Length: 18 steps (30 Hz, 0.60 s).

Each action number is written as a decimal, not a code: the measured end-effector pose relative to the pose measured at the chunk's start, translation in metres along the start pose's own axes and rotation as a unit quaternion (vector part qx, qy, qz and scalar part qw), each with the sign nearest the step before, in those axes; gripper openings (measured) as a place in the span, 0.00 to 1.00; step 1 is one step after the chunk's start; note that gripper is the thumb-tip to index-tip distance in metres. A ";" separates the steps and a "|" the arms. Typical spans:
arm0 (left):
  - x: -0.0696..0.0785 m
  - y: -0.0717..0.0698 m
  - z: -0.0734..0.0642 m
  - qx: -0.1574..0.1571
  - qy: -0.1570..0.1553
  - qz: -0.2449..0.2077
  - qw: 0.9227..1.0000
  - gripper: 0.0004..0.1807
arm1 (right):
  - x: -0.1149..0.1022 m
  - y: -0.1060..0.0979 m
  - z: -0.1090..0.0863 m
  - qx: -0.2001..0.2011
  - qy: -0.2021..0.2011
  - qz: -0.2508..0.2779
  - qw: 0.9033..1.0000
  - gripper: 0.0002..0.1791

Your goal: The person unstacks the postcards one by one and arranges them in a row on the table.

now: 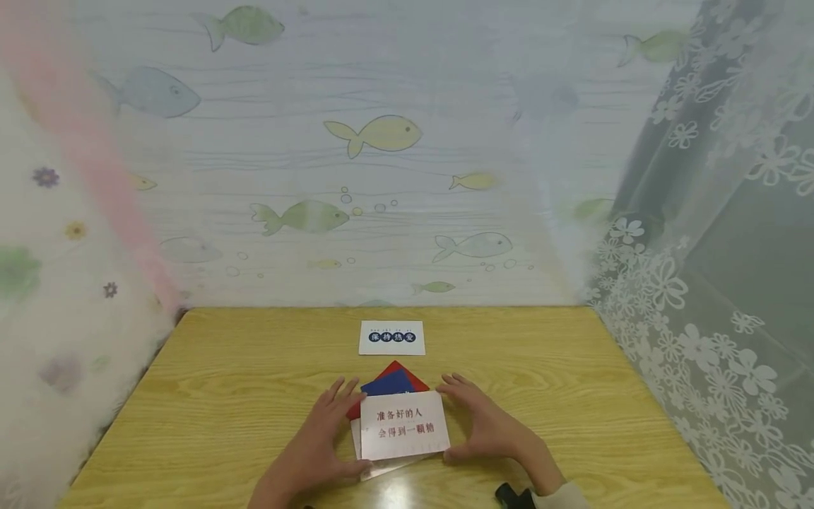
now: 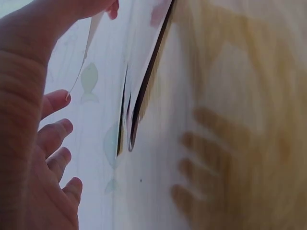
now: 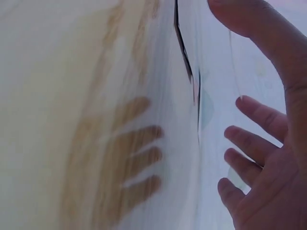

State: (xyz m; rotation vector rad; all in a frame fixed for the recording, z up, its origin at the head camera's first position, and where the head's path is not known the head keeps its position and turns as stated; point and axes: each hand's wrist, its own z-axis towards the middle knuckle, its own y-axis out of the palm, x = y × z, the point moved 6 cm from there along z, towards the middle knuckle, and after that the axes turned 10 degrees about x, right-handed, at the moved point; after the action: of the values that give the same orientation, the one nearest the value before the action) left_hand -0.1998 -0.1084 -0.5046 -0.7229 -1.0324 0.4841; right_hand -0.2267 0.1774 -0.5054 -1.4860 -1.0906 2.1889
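holding red-lettered card (image 1: 405,425): my left hand (image 1: 319,440) at nine o'clock, right hand (image 1: 492,427) at three, thumbs and forefingers pinching corners; likely light, bendy, best held by edges.

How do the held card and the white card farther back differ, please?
The held card shows two rows of reddish characters, the back card one row in navy circles. The held card is raised between the left hand and right hand; the back card lies on the table. Both are pale rectangles.
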 end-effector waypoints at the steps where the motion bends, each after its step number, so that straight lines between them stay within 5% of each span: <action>1: -0.001 -0.001 0.001 0.000 0.000 -0.009 1.000 0.57 | -0.001 0.000 0.000 0.003 -0.002 0.001 1.000 0.57; 13: -0.028 -0.008 0.009 0.026 0.014 -0.088 0.996 0.56 | -0.009 0.005 0.022 0.017 -0.017 0.009 1.000 0.55; 18: -0.036 -0.017 0.011 0.028 -0.006 -0.078 0.997 0.57 | -0.010 0.012 0.036 0.015 -0.019 0.014 1.000 0.54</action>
State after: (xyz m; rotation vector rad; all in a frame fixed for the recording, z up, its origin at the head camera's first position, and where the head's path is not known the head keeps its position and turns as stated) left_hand -0.2255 -0.1406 -0.5099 -0.5846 -1.0741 0.3816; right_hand -0.2521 0.1473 -0.5003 -1.4606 -1.0505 2.2518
